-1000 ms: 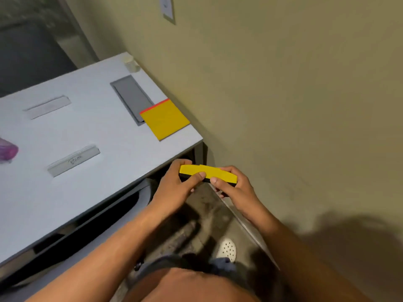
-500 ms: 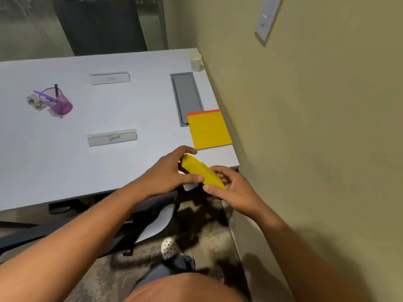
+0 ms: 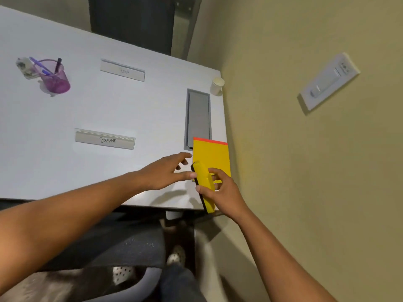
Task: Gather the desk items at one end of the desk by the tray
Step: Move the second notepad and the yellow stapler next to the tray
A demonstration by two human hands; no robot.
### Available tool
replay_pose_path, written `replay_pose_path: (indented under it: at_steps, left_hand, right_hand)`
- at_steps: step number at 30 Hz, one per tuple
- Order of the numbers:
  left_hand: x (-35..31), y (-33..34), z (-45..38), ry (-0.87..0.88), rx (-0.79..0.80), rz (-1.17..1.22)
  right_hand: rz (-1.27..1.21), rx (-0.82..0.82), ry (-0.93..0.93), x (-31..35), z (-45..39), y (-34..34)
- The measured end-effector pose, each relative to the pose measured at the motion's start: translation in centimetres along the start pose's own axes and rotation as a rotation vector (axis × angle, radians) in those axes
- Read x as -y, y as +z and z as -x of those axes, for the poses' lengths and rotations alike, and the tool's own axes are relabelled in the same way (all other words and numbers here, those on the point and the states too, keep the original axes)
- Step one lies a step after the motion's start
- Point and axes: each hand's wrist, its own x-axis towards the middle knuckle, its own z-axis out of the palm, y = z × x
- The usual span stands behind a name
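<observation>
My right hand [image 3: 224,192] grips a long yellow block with a black underside [image 3: 204,184], held over the desk's near right corner. My left hand [image 3: 168,171] is beside it, fingers spread, its thumb tip touching the block's left edge. Just behind lies a yellow notepad with a red top strip [image 3: 212,155], partly overlapping a grey tray [image 3: 198,114] set along the desk's right edge. Farther left stand a purple pen cup [image 3: 55,78] with pens and a small crumpled white object [image 3: 25,65] behind it.
Two grey name plates lie on the white desk [image 3: 65,171]: one marked "DEAR" [image 3: 104,139], another [image 3: 122,70] farther back. A small cream cup [image 3: 217,86] sits at the far right corner. The wall with a switch plate [image 3: 329,83] runs close on the right. A chair seat [image 3: 122,243] sits below.
Both hands moved up from below the desk edge to above its near right corner with the yellow block. My left hand's fingers have opened off the block; my right keeps its grip.
</observation>
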Motion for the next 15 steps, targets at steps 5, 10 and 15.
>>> replay_pose_path:
  at_steps: [5,10,15]
  left_hand:
    - [5.8,-1.0,-4.2,-0.019,-0.041,-0.294]
    - [10.2,0.4,-8.9,-0.253,0.086,-0.678]
    - [13.2,4.6,-10.8,-0.369,0.162,-0.668]
  right_hand:
    - [0.179,-0.044,-0.002,-0.9,-9.1,-1.0]
    - [0.375,0.087,-0.086,-0.9,-19.6,-2.5]
    - [0.635,0.222,-0.197,-1.3,-29.1,-3.3]
